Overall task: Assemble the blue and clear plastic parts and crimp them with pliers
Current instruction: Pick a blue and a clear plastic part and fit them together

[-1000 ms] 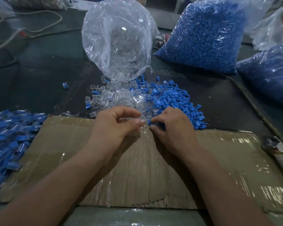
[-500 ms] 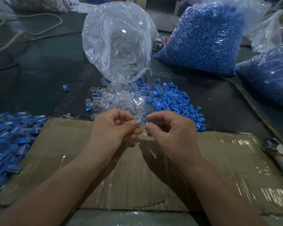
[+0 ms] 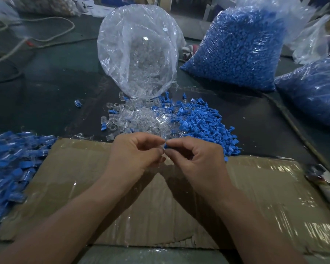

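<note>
Above the taped cardboard sheet [image 3: 179, 210], my left hand [image 3: 135, 153] pinches a small clear plastic part [image 3: 161, 149] between thumb and fingers. My right hand [image 3: 196, 157] pinches a small blue part [image 3: 166, 146] right against it; the two fingertips meet. Behind the hands lie a loose heap of clear parts [image 3: 141, 119] and a heap of blue parts [image 3: 204, 124]. A pile of joined blue-and-clear pieces [image 3: 10, 164] lies at the left. The pliers [image 3: 318, 174] rest at the cardboard's right edge, partly out of view.
An open clear bag of clear parts [image 3: 139, 52] stands behind the heaps. Two full bags of blue parts [image 3: 242, 44] [image 3: 312, 88] stand at the back right. A white cord [image 3: 36, 39] runs across the dark table at the back left.
My right hand lifted from the blue heap with a blue part and came to meet my left hand. Both hands rose slightly above the cardboard, fingertips now touching.
</note>
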`<state>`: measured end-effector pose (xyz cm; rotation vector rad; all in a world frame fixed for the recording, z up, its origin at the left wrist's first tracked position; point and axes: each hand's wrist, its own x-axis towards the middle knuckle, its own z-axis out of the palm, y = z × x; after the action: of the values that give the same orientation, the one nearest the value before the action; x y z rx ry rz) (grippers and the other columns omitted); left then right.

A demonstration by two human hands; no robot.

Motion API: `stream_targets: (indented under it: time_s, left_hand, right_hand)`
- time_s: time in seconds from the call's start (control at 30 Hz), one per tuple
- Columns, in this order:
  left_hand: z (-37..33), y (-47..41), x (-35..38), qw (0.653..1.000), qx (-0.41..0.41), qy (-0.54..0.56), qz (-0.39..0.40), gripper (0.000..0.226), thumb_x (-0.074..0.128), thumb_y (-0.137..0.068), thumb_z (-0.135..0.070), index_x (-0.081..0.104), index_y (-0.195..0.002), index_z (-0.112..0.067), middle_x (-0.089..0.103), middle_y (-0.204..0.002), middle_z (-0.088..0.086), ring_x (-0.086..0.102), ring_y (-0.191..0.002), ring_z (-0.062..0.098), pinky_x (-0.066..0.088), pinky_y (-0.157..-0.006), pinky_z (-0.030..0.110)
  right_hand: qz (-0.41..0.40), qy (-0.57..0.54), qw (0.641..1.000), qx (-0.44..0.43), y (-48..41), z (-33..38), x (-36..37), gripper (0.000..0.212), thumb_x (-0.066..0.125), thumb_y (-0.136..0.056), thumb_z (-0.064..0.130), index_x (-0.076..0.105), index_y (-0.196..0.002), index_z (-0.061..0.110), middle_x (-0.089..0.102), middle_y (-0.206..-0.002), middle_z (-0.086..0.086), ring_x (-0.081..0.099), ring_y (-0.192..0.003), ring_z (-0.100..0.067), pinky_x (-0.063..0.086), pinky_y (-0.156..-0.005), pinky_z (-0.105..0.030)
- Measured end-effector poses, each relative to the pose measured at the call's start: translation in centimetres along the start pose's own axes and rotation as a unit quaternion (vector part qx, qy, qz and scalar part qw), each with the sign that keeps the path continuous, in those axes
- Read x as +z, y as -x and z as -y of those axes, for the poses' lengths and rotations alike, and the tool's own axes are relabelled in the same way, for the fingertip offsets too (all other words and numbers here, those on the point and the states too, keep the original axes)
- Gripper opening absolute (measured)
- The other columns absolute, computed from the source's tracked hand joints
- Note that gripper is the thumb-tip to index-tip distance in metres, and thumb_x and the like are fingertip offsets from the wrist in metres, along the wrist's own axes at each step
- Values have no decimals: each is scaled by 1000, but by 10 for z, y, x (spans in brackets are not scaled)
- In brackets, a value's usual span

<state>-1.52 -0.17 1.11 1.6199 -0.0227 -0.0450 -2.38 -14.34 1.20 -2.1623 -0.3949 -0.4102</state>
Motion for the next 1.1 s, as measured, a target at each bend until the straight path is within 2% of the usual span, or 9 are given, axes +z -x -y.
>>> stream_targets:
  time_s: [0.1, 0.27, 0.5, 0.6, 0.7, 0.83, 0.97, 1.1]
  left_hand:
    - [-1, 0, -1, 1000, -3, 1, 0, 22, 66, -78, 5, 70, -78, -17, 70, -65, 6, 67, -57, 14, 54, -52, 21]
    - [0, 1, -1, 1000, 7, -11, 3, 18, 70, -74, -1, 72, -76, -19, 70, -64, 8, 66, -57, 17, 56, -54, 24]
    - [2, 0, -1, 1000, 9, -3, 3, 27, 69, -74, 2, 71, -67, -23, 69, -60, 7, 63, -52, 15, 54, -50, 23]
    - [2, 0, 0, 1000, 4, 15, 2, 28, 69, -74, 3, 72, -64, -23, 68, -60, 9, 63, -51, 15, 54, -50, 25]
    - [1, 0, 0, 999, -3, 31, 6, 24, 70, -72, 3, 72, -64, -20, 67, -59, 10, 62, -50, 15, 53, -48, 24]
    - [1, 0, -1, 999, -8, 39, 12, 22, 69, -71, 3, 72, -66, -18, 67, -57, 9, 62, -48, 15, 55, -50, 29]
    - [0, 1, 1, 999, -7, 41, 9, 23, 69, -71, 4, 71, -65, -18, 66, -55, 7, 61, -48, 14, 54, -50, 28]
    - [-2, 5, 3, 1000, 28, 10, 2, 21, 70, -71, 3, 69, -69, -17, 66, -56, 4, 58, -46, 9, 50, -45, 17]
  right_hand:
    - [12, 18, 999, -29, -1, -2, -2, 28, 69, -77, 5, 69, -104, 8, 70, -93, -1, 57, -92, -2, 46, -81, -12]
    - [17, 35, 998, -39, -1, -5, -5, 28, 67, -78, 3, 68, -106, 7, 71, -96, -4, 55, -98, -6, 44, -86, -16]
    - [20, 58, 996, -60, -1, -4, -4, 28, 58, -80, 10, 68, -107, 6, 70, -86, -6, 62, -76, -11, 48, -74, -21]
    - [27, 59, 996, -66, -1, -5, -5, 29, 56, -81, 7, 68, -108, 7, 70, -85, -8, 65, -77, -19, 48, -73, -27]
    - [27, 52, 996, -68, -2, -6, -5, 29, 57, -81, 7, 68, -108, 8, 70, -85, -8, 65, -78, -20, 49, -73, -29]
    - [15, 20, 997, -67, -2, -7, -6, 26, 59, -82, 6, 69, -106, 8, 71, -87, -6, 62, -80, -10, 49, -75, -21]
    - [15, 4, 999, -51, -3, -7, -7, 24, 60, -82, 7, 70, -104, 10, 71, -87, -3, 60, -82, -8, 48, -75, -16]
    - [-13, 0, 1000, -19, 1, -4, -4, 22, 62, -77, 10, 73, -96, 10, 72, -79, 2, 63, -75, -5, 52, -66, -16]
